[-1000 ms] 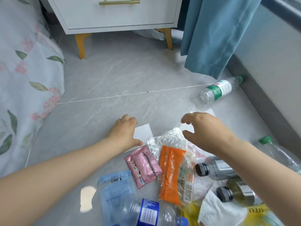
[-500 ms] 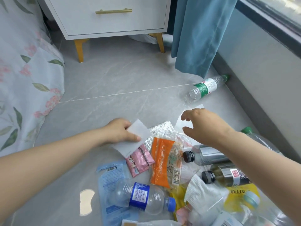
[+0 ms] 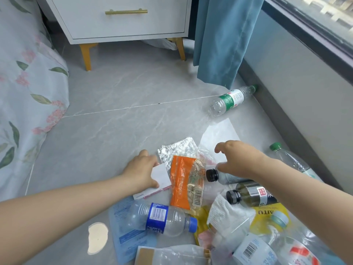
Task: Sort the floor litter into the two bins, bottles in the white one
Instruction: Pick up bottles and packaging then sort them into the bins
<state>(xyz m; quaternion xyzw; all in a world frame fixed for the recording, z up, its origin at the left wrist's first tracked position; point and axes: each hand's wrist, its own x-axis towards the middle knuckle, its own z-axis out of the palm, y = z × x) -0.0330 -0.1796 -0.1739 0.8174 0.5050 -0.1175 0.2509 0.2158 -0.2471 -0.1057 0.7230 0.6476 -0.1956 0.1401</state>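
Left hand: reaching forward, low over the grey floor; gripping a white card; pressing the thumb across its near corner and curling the fingers behind its far edge; holding it tilted over a pink packet, of which only a thin edge is showing.

Right hand: arching over the black-capped clear bottle; spreading half-curled fingers and holding nothing; keeping the thumb just beside the bottle's shoulder, with contact impossible to tell.

Clear bottle: lying on its side among the litter, pointing its cap at the orange packet.

Other bottles: dark bottle lying just beside the clear one, nearer the camera; blue-labelled bottle lying on its side across a pale blue packet; green-capped bottle lying near the wall, passing behind the right forearm; green-labelled bottle lying well apart from the pile, near the wall's base and the blue curtain.

Wrappers: foil wrapper lying partly under the orange packet's far end; white sheet lying flat beyond the right hand; tissue crumpling against a yellow pouch.

Surroundings: white nightstand standing on yellow legs at the far end; floral bedcover hanging down to the floor on the left.
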